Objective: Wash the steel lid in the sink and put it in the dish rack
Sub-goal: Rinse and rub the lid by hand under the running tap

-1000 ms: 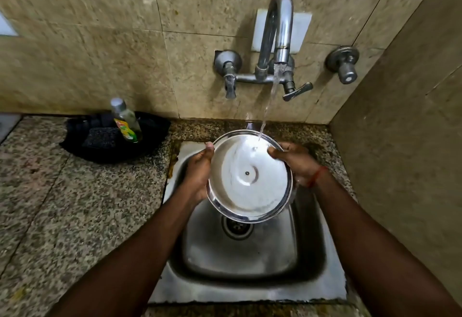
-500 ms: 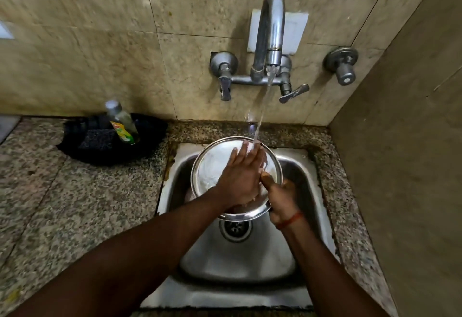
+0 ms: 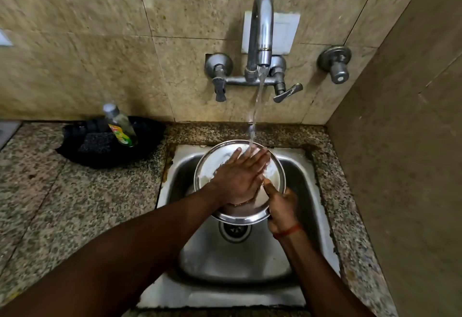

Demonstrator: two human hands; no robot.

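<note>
bottle [image 3: 120,126] near sink [image 3: 322,191], hand [image 3: 240,179] covering lid [image 3: 273,174]

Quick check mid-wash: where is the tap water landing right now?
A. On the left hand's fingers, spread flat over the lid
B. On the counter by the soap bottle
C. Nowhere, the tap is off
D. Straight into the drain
A: the stream from the tap meets the fingers of the left hand lying flat on the steel lid, which the right hand grips at its rim.

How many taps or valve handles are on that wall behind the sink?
3. A left handle and a right lever flank the running spout; a separate round valve sits further right. None appear hidden.
</note>
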